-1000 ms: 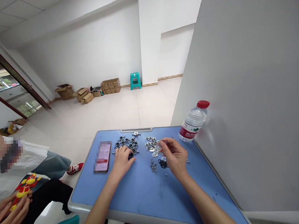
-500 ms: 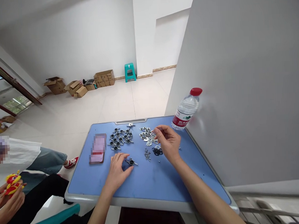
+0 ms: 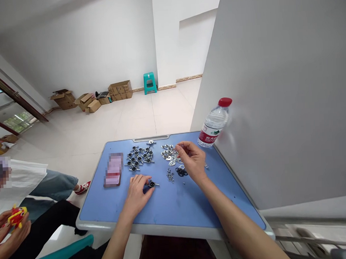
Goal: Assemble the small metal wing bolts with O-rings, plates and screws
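Note:
My left hand (image 3: 138,194) is on the blue table, with thumb and fingers closed about a small metal fitting (image 3: 152,184) that has a round black centre and thin arms sticking out. My right hand (image 3: 193,159) hovers over a pile of flat silver metal plates (image 3: 171,162), thumb and forefinger pinched together. Whatever is between those fingertips is too small to make out. Just below this hand lie a heap of black rings (image 3: 181,171) and a scatter of tiny screws (image 3: 170,175). Several more black-centred fittings (image 3: 138,157) are grouped beyond my left hand.
A phone (image 3: 114,170) lies on the table's left side. The water bottle (image 3: 214,124) stands at the back right corner by a grey partition (image 3: 275,102). At left, another person's hands hold a red and yellow toy (image 3: 17,216). Cardboard boxes (image 3: 120,89) and a teal stool (image 3: 149,83) are by the wall.
My left thumb and fingers have closed in on the fitting. My right hand has shifted slightly left over the metal plates. The other person's toy has turned.

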Tool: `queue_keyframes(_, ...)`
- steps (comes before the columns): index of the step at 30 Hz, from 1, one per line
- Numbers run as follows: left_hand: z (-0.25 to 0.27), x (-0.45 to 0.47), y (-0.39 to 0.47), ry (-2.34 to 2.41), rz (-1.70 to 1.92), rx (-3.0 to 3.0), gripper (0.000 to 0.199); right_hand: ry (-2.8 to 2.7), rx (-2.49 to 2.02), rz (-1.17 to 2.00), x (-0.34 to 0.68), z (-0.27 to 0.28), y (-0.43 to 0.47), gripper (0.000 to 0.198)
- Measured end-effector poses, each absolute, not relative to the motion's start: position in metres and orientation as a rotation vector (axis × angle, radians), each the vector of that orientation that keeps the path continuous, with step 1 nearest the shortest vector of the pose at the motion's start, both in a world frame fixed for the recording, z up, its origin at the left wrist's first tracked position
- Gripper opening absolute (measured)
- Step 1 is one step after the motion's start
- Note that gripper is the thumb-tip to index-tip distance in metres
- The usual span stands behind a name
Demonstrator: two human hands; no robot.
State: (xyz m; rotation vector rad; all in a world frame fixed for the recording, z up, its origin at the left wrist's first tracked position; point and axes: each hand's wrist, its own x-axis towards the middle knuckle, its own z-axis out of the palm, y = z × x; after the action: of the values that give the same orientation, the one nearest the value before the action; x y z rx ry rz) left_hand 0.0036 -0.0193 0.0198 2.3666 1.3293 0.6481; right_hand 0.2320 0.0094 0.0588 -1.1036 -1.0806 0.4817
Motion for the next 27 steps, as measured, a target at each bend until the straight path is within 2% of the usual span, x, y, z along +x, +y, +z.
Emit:
queue_keyframes(14, 0.017, 0.015, -0.015, 1.254, 0.666, 2.414, 0.032, -1.157, -1.132, 0.484, 0.233, 0.053, 0.014, 0.021)
queue_keyframes(27, 0.013, 0.013, -0.014, 1.252, 0.675, 2.375, 0.031, -1.211, -1.126, 0.505, 0.225, 0.054, 0.009, 0.022)
